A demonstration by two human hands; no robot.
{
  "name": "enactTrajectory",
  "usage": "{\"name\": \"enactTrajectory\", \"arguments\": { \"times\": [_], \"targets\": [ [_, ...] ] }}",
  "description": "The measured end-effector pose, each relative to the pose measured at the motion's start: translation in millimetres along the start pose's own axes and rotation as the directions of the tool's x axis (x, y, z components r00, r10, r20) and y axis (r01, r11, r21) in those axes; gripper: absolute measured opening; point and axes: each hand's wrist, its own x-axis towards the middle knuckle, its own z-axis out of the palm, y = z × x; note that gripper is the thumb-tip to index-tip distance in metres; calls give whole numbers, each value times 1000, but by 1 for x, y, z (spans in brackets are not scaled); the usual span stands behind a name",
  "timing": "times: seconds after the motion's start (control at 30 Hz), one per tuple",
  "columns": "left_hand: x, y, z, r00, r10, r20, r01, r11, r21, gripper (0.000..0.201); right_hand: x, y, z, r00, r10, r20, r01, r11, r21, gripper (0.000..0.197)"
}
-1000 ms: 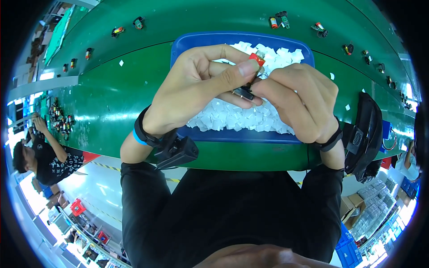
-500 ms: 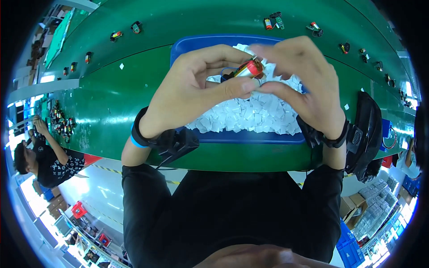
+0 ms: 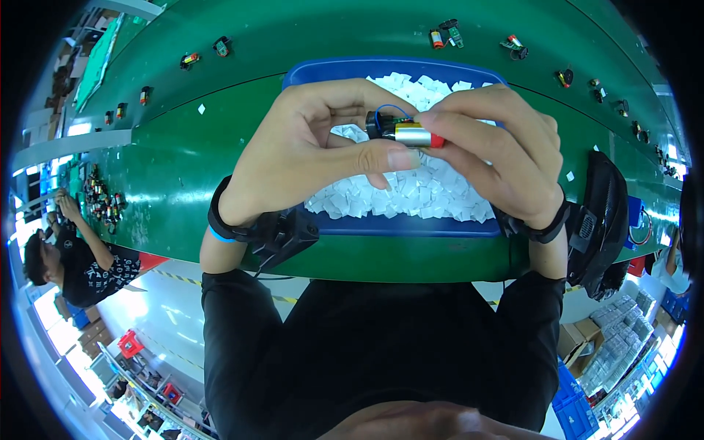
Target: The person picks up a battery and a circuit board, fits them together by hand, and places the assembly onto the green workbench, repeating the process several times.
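Between my hands is a small electronic assembly (image 3: 412, 135): a silver cylindrical battery with a red end, a black round part at its left end, a bit of green circuit board and a thin blue wire looping above. My left hand (image 3: 293, 150) is closed on it, thumb along the near side below the battery, fingers behind. At the red end, my right hand (image 3: 506, 150) grips with thumb and fingers, which partly hide that end. Below both hands lies a blue tray (image 3: 403, 226) heaped with small white paper-like pieces (image 3: 407, 192).
Similar assemblies (image 3: 447, 34) lie scattered along the far green surface (image 3: 330, 40). A pile of them (image 3: 101, 198) sits at the left, beside another person (image 3: 81, 268). Right of the tray stands a black bag (image 3: 603, 220), with a blue box (image 3: 634, 213) past it.
The assembly has turned from tilted to nearly level, showing its black end and blue wire more fully. My right hand, blurred before, has come down onto the red end.
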Motion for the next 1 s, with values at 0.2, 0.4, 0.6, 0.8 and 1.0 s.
{"name": "enactTrajectory", "arguments": {
  "times": [0.2,0.4,0.6,0.8,1.0],
  "targets": [
    [0,1,-4,997,-64,30,62,995,82,34,0,-2,1,999,-6,39,5,999,36,40],
    [0,1,-5,993,-118,14,115,985,132,33,0,-4,2,996,26,85,-32,997,67,41],
    [-1,3,-9,989,-145,10,141,976,168,33,1,-6,5,992,44,120,-47,999,24,41],
    [4,-5,-7,999,-52,6,51,994,101,30,1,-1,4,993,61,99,-65,997,35,37],
    [12,-5,-10,983,-185,-5,185,981,63,28,-4,-2,7,983,177,44,-177,984,-4,36]
  ]
}}
